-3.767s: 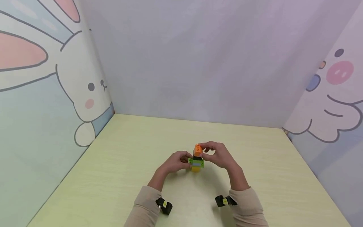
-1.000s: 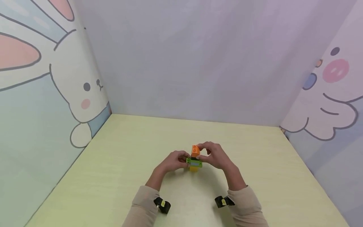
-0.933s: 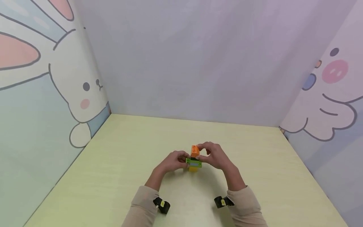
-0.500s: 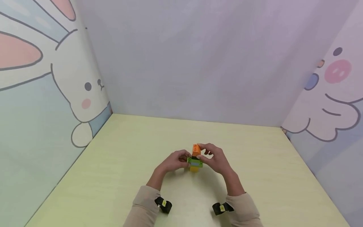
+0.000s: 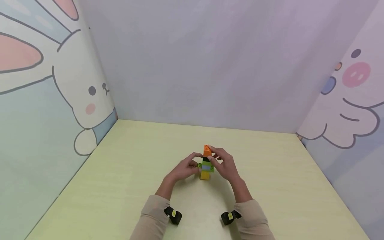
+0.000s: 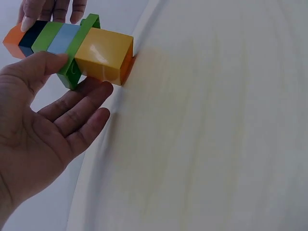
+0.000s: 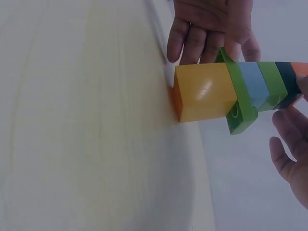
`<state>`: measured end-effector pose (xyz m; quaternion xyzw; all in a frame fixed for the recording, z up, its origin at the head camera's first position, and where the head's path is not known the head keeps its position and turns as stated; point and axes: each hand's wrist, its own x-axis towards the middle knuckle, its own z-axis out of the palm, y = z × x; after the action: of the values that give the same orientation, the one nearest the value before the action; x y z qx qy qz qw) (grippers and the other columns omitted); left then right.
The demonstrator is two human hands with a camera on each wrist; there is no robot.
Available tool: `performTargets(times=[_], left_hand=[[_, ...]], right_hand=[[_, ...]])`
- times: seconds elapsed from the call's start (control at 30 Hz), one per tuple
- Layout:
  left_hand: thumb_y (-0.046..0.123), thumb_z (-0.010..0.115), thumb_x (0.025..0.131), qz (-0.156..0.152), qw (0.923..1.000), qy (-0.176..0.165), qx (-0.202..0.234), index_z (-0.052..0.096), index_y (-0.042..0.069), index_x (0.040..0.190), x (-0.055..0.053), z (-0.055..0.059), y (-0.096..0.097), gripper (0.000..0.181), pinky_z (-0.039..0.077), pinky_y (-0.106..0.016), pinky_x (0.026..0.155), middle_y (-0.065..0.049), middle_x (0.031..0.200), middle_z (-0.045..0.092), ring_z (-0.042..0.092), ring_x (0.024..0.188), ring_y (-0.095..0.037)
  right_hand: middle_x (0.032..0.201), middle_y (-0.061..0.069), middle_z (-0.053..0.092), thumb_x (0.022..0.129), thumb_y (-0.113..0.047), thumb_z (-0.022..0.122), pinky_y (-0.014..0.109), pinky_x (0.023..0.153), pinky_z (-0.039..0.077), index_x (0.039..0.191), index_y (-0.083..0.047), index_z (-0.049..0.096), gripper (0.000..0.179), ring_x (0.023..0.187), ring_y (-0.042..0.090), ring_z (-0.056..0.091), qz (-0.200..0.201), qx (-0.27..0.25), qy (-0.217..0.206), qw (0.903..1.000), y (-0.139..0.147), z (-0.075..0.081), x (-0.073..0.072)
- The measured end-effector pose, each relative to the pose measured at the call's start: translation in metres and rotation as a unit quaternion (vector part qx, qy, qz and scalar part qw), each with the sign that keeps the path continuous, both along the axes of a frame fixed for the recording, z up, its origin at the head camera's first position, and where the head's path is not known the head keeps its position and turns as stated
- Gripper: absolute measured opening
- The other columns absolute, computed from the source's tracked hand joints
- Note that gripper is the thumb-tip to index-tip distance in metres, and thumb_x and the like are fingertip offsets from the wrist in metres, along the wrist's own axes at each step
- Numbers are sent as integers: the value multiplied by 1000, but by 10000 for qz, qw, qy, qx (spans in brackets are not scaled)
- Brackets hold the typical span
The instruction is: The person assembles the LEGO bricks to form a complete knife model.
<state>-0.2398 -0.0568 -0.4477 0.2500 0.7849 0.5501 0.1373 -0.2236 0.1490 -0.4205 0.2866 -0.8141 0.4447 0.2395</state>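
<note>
A stack of toy bricks stands at the table's middle in the head view. From the bottom it has a yellow brick point(image 5: 205, 175), a wider green plate point(image 7: 240, 107), a light blue brick point(image 7: 253, 82), a green brick point(image 6: 44, 37), a black brick point(image 7: 287, 79) and an orange brick point(image 5: 207, 150). My left hand point(image 5: 183, 169) grips the stack's middle from the left, thumb on the near side by the light blue brick. From the right, my right hand point(image 5: 224, 163) pinches the top, fingers at the orange brick and thumb near the black one.
A pale wooden table point(image 5: 135, 150) lies under the stack. A plain light wall point(image 5: 192, 66) rises behind it, with cartoon-printed panels at left and right. Black straps point(image 5: 173, 215) sit over both sleeves.
The stack shows more of its near side and its orange top sits higher in the head view. My right hand has shifted up and slightly left; the left hand keeps its place.
</note>
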Motion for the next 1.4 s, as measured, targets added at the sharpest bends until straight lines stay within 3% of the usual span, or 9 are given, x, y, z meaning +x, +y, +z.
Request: performTargets(times=[0.1, 0.27, 0.33, 0.53, 0.67, 0.77, 1.1, 1.4], left_hand=[[18, 62, 89, 32, 10000, -78, 21, 40, 29, 135, 0, 0, 0, 51, 45, -42, 79, -5, 100, 63, 60, 93, -18], [22, 61, 90, 139, 9998, -152, -79, 37, 35, 138, 0, 1, 2, 55, 46, -41, 79, -4, 105, 61, 59, 96, -18], [21, 60, 91, 191, 9998, -65, -88, 38, 34, 139, 0, 2, 3, 55, 47, -40, 79, -5, 110, 60, 58, 98, -19], [14, 59, 91, 307, 9985, 445, 79, 39, 25, 141, -1, 0, 6, 55, 48, -36, 83, -8, 121, 57, 58, 103, -22], [10, 59, 91, 377, 9956, 838, 168, 40, 20, 141, -2, -2, 9, 54, 48, -34, 84, -10, 119, 59, 58, 103, -23], [7, 59, 90, 456, 9942, 951, 188, 41, 18, 140, -2, -2, 10, 54, 48, -34, 82, -10, 116, 61, 59, 100, -23], [6, 73, 79, 407, 9984, 336, 195, 35, 18, 144, 0, 1, 14, 76, 49, -32, 80, -10, 113, 60, 60, 98, -21], [6, 73, 79, 482, 9985, 205, -176, 33, 20, 144, -9, -2, 14, 78, 48, -33, 83, -8, 116, 57, 58, 101, -22]], right_hand=[[101, 18, 62, 80, 6, 68, 51, 61, 48, 125, 5, 55, 47, 78, 31, 60, 21, -92, -96, 9999, -2, 0, -1], [106, 27, 59, 79, 13, 66, 58, 64, 46, 127, 11, 49, 51, 81, 41, 59, 123, -159, -438, 9988, -8, 17, 11], [109, 28, 58, 80, 12, 65, 57, 66, 47, 128, 11, 47, 52, 83, 41, 59, 148, -139, -565, 9982, -10, 22, 15], [115, 26, 56, 83, 10, 62, 48, 72, 50, 133, 7, 43, 54, 88, 38, 61, 165, -143, -851, 9961, -7, 20, 12], [117, 28, 55, 84, 10, 61, 46, 73, 50, 135, 6, 43, 54, 90, 39, 61, 171, -211, -997, 9946, -6, 18, 9], [116, 30, 55, 84, 10, 61, 48, 72, 50, 134, 7, 43, 53, 89, 41, 61, 193, -233, -1029, 9942, -5, 17, 6], [120, 22, 54, 82, 5, 65, 38, 73, 51, 144, -10, 33, 72, 93, 29, 59, 174, 160, -1827, 9829, 5, -12, -22], [125, 25, 52, 83, 4, 66, 44, 80, 49, 143, -8, 35, 69, 97, 34, 59, 134, 157, -2199, 9753, 3, -10, -30]])
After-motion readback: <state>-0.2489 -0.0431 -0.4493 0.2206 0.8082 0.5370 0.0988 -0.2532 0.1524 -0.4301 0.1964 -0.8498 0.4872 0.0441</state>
